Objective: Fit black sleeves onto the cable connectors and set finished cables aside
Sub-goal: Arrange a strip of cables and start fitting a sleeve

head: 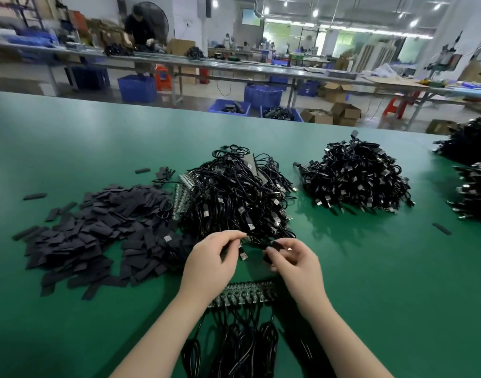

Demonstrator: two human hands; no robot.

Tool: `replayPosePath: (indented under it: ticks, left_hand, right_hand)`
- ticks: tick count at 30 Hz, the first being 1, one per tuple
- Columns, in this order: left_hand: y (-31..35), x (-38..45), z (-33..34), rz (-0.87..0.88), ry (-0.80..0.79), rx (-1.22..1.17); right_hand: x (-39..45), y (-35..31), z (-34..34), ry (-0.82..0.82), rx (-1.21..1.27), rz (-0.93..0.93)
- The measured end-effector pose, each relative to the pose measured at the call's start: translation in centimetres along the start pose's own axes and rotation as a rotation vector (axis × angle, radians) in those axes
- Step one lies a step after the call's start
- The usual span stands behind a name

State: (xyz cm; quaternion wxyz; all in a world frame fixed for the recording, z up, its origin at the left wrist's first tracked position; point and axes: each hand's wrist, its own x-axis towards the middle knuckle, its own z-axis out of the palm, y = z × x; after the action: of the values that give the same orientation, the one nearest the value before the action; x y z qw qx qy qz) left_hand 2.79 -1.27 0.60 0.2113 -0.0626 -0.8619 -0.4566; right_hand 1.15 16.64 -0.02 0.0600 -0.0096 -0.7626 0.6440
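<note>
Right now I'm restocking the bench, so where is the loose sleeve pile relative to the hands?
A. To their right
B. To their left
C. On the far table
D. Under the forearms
B: the flat black sleeve pile spreads over the green table left of both the left hand and the right hand.

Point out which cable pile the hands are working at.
The middle pile, directly above both hands and beside the sleeves. The other piles lie off to the right, out of reach.
</note>
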Motion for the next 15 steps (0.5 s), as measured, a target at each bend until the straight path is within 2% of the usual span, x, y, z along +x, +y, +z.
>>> replayPosePath:
  ticks: [3,6,11,15]
  left_hand:
    - [1.1,0.7,0.7,-0.019,-0.160,0.072]
    - [1.9,1.4,1.3,-0.029,-0.292,0.119]
    - [2.2,0.5,2.9,-0.087,-0.157,0.129]
    - [1.8,-0.5,3.4,0.008,-0.129,0.160]
  right_hand:
    - [-0.4,0.9,-0.7,0.028,0.199,0.023]
    - [-0.3,1.1,-1.0,0.005,0.226,-0.004]
    - [-0.5,1.5,-1.1,-0.010,0.250,-0.042]
    - [-0.4,1.4,-1.0,0.013,0.299,-0.036]
